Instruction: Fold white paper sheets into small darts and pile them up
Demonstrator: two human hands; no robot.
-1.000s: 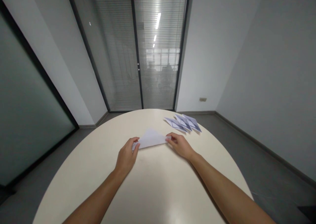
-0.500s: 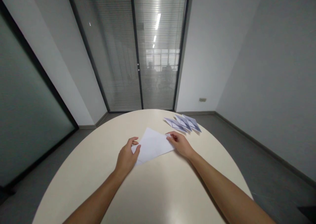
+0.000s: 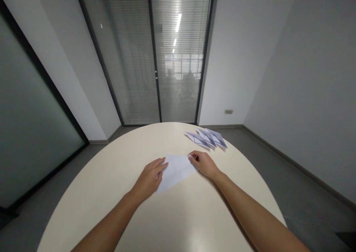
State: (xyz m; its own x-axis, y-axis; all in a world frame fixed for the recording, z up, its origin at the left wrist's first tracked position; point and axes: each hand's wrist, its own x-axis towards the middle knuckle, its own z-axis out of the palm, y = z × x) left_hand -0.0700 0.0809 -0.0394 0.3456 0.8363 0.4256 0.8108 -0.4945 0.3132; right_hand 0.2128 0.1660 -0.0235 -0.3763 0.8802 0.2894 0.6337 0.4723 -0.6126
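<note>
A folded sheet of white paper (image 3: 177, 170) lies at the middle of the round table, between my two hands. My left hand (image 3: 150, 176) rests on the paper's left side with its fingers stretched out over the edge. At the upper right corner, my right hand (image 3: 203, 164) pinches the paper between thumb and fingers. Some of its fingertips are curled out of sight.
Three folded paper pieces (image 3: 206, 138) lie overlapping near the far right edge of the pale round table (image 3: 116, 174). Beyond the table stands a glass door with blinds (image 3: 139, 78). A socket (image 3: 228, 112) sits low on the wall.
My left hand has moved right and forward onto the paper, its fingers now flatter. The paper's far corner is lower, and the sheet lies flatter. My right hand keeps its pinch.
</note>
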